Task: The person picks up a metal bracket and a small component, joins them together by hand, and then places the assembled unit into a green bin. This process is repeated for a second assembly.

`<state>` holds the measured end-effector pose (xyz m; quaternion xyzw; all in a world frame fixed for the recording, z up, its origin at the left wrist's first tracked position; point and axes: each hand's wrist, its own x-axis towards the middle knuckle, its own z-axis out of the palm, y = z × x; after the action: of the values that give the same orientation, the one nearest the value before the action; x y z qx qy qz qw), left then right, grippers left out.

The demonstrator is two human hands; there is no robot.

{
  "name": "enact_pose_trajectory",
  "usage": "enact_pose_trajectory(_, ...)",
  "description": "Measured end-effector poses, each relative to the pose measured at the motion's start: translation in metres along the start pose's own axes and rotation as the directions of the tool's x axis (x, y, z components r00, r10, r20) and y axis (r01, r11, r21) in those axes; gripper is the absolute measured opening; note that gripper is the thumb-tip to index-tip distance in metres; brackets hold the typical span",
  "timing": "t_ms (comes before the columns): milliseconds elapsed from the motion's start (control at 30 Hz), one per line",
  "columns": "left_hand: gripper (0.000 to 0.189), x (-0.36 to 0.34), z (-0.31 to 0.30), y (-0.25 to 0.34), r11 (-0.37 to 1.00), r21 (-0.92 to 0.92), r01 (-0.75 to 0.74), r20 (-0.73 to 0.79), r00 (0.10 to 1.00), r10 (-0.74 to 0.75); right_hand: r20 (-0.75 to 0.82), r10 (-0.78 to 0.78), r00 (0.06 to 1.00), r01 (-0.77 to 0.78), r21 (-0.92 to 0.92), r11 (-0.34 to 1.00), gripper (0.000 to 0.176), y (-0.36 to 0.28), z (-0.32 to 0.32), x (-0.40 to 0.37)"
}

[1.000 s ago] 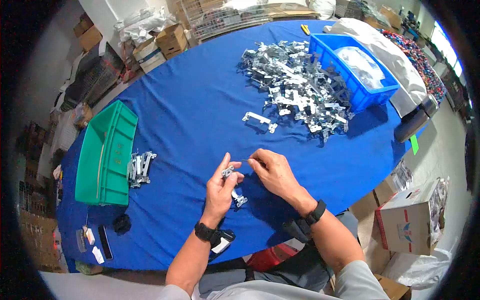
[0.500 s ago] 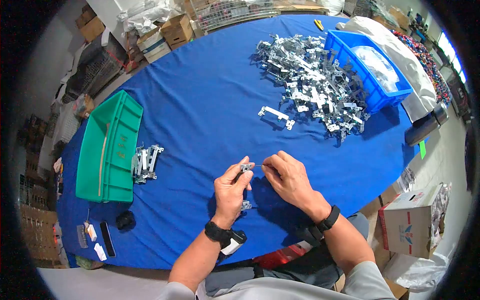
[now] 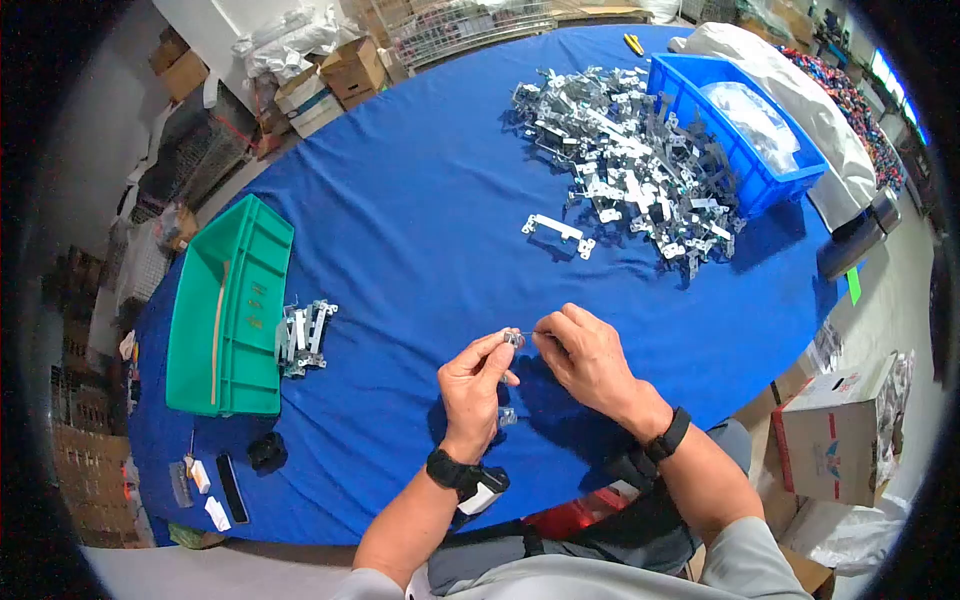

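Observation:
My left hand is closed around a small metal bracket. The bracket's upper end pokes out between thumb and forefinger, its lower end below the palm. Close on the right, my right hand pinches a thin, needle-like metal rod, whose tip meets or nearly meets the bracket's upper end; contact is too small to tell. Beyond the hands lies a single silver bracket on the blue cloth. A large heap of similar brackets sits further back.
On the left stands a green bin, with several brackets beside it. A blue bin holding a clear plastic bag borders the heap. Near the left front edge lie a black phone-like slab and a black object. A dark bottle is at right.
The view has shifted slightly, so most things appear a little further right and lower. The bracket's upper end has turned in my left hand. The rod stays in my right fingers.

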<state>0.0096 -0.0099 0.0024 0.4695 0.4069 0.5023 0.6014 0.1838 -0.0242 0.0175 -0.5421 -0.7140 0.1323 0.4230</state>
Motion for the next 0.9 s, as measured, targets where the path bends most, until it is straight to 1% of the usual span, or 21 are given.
enact_pose_trajectory(100,0.020,0.001,0.003,0.002,1.000,0.017,0.017,-0.046,0.999,-0.017,-0.008,-0.008,1.000,0.008,-0.005,1.000,0.008,-0.003,-0.003,0.000)
enact_pose_trajectory(167,0.019,0.002,0.002,0.001,0.998,-0.066,0.018,-0.052,0.998,-0.022,-0.002,-0.009,1.000,0.009,-0.004,1.000,0.008,-0.003,-0.004,-0.001)
enact_pose_trajectory(200,0.019,0.002,0.002,0.001,0.997,-0.074,0.023,-0.066,0.997,-0.028,0.002,-0.012,1.000,0.012,-0.001,1.000,0.008,-0.004,-0.003,-0.002)
enact_pose_trajectory(333,0.019,0.001,0.000,0.001,0.997,-0.049,0.064,-0.070,0.995,-0.067,0.006,-0.014,1.000,0.014,0.011,1.000,0.008,-0.001,0.001,-0.003)
enact_pose_trajectory(433,0.018,0.001,0.001,0.007,0.993,-0.033,0.109,-0.096,0.989,-0.112,0.001,-0.022,1.000,0.022,-0.032,0.999,0.009,0.000,0.004,-0.003)
enact_pose_trajectory(467,0.020,0.003,0.002,0.002,0.997,-0.067,0.025,-0.087,0.996,-0.030,0.005,-0.030,1.000,0.031,-0.042,0.999,0.009,-0.001,0.004,-0.003)
enact_pose_trajectory(533,0.020,0.003,0.000,-0.001,0.997,-0.070,0.044,-0.096,0.994,-0.051,0.011,-0.031,0.999,0.032,-0.052,0.998,0.009,-0.003,0.004,-0.003)
enact_pose_trajectory(600,0.021,0.002,0.000,0.001,0.996,-0.066,0.058,-0.104,0.993,-0.065,0.041,-0.026,0.999,0.030,-0.105,0.994,0.009,-0.005,0.003,-0.004)
enact_pose_trajectory(633,0.021,0.001,0.000,0.004,0.996,-0.064,0.063,-0.102,0.992,-0.069,0.040,-0.021,0.999,0.025,-0.104,0.994,0.009,-0.005,0.004,-0.004)
enact_pose_trajectory(700,0.020,0.000,-0.001,0.009,0.989,-0.038,0.145,-0.100,0.984,-0.148,-0.013,-0.035,0.999,0.034,-0.083,0.996,0.010,-0.003,0.007,-0.003)
enact_pose_trajectory(733,0.020,0.001,-0.001,0.009,0.989,-0.038,0.145,-0.100,0.984,-0.148,-0.012,-0.035,0.999,0.034,-0.083,0.996,0.010,-0.002,0.008,-0.003)
enact_pose_trajectory(800,0.020,0.001,-0.002,0.008,0.988,-0.050,0.146,-0.103,0.983,-0.150,-0.014,-0.020,1.000,0.020,-0.005,1.000,0.011,0.000,0.010,-0.004)
enact_pose_trajectory(900,0.019,0.002,-0.002,0.004,0.992,-0.063,0.111,-0.100,0.988,-0.116,0.007,-0.013,1.000,0.013,-0.023,1.000,0.011,0.000,0.012,-0.005)
